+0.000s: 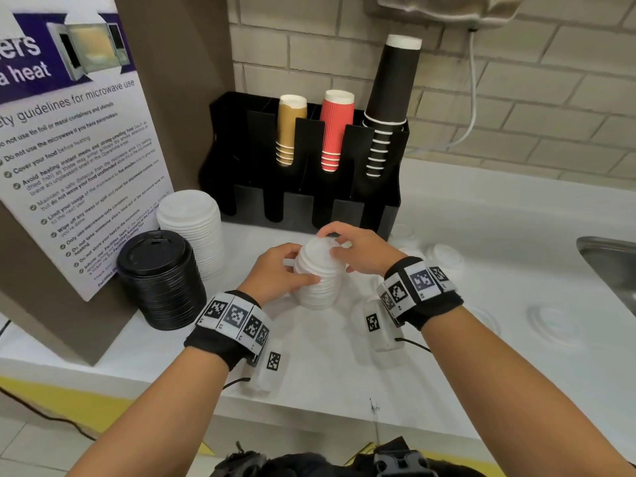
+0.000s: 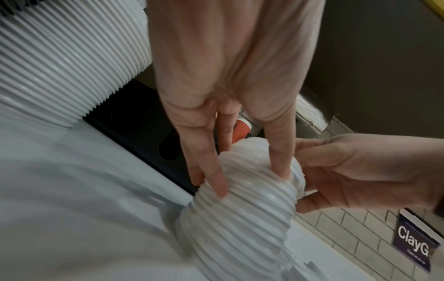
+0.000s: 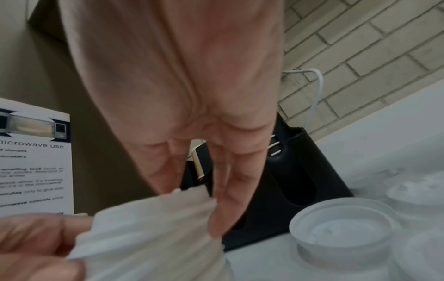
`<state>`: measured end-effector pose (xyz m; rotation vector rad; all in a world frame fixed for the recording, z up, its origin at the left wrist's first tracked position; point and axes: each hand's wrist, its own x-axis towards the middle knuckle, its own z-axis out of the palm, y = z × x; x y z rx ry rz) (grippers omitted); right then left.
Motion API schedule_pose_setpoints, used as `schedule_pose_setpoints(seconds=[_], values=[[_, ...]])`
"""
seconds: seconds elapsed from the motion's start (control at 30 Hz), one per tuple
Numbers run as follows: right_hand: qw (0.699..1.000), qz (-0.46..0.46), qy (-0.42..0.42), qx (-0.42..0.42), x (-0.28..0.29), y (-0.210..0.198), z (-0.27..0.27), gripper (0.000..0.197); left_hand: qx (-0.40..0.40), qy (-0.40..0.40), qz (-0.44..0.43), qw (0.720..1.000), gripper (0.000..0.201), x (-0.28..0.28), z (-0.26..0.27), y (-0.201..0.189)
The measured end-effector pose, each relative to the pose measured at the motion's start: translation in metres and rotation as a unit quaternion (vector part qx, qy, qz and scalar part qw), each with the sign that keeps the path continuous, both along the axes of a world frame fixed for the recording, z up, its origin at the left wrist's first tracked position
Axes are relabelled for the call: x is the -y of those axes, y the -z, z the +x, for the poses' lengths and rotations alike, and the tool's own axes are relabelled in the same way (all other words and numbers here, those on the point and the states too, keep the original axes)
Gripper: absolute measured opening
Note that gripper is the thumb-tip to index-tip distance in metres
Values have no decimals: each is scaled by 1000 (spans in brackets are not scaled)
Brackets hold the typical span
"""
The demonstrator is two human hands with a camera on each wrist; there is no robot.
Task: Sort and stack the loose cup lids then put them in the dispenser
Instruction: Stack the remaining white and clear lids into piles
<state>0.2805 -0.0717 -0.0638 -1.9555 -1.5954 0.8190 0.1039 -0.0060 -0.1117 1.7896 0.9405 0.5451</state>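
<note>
Now, here is how things sit.
Small white lid stack: a short pile of white lids point(image 1: 318, 280) stands on the white counter point(image 1: 481, 339), in front of the black dispenser point(image 1: 309, 204). It leans a little.
Left hand: the left hand point(image 1: 278, 273) holds the side of the small pile. Its fingers point(image 2: 216, 182) curl onto the ribbed edges, and the thumb presses the near side.
Right hand: the right hand point(image 1: 358, 249) sits on top of the pile. Its fingers bend around the top lids and pinch them.
Big white stack: a taller pile of white lids point(image 1: 191, 228) stands to the left, by the dispenser's left corner.
Black stack: a pile of black lids point(image 1: 160, 280) stands just beside the big white pile, nearer to the person.
Loose lids: some single white lids point(image 1: 444, 256) lie on the counter to the right of the hands. One lid point(image 3: 341, 226) lies upside down near the right hand. More lie farther right point(image 1: 550, 321).
Dispenser: the back slots hold brown cups point(image 1: 290, 129), red cups point(image 1: 335, 129) and tall black cups point(image 1: 389, 108). The front slots look dark; I cannot tell what is inside.
Poster: a microwave poster point(image 1: 69, 132) leans on the left.
Sink: a metal sink point(image 1: 609, 259) shows at the right edge.
</note>
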Motion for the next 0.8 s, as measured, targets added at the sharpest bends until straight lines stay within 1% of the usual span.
schedule_pose_setpoints(seconds=[0.07, 0.17, 0.37, 0.43, 0.6, 0.67, 0.73, 0.8], values=[[1000, -4, -21, -7, 0, 0, -1, 37, -4, 2, 3, 1000, 57, 0, 0, 1], [999, 5, -29, 33, 0, 2, -3, 51, -13, 4, 5, 1000, 64, 1, -1, 1], [996, 18, -40, 80, -7, 4, -9, 51, -17, 6, -8, 1000, 77, 1, -1, -1], [992, 13, -50, 115, -9, 4, -11, 52, -10, 5, -7, 1000, 75, 2, -1, -1], [983, -17, -52, 177, -10, 5, -15, 52, 4, 17, -6, 1000, 60, 1, -1, 0], [982, -40, -63, 171, -9, 3, -14, 55, 7, 35, -2, 999, 53, 1, -1, 0], [986, -67, -77, 131, -5, -2, -11, 68, 5, 49, 3, 999, 49, 2, -1, 0], [987, -77, -81, 120, -1, -5, -8, 78, -10, 58, 15, 998, 50, 1, -2, 1]])
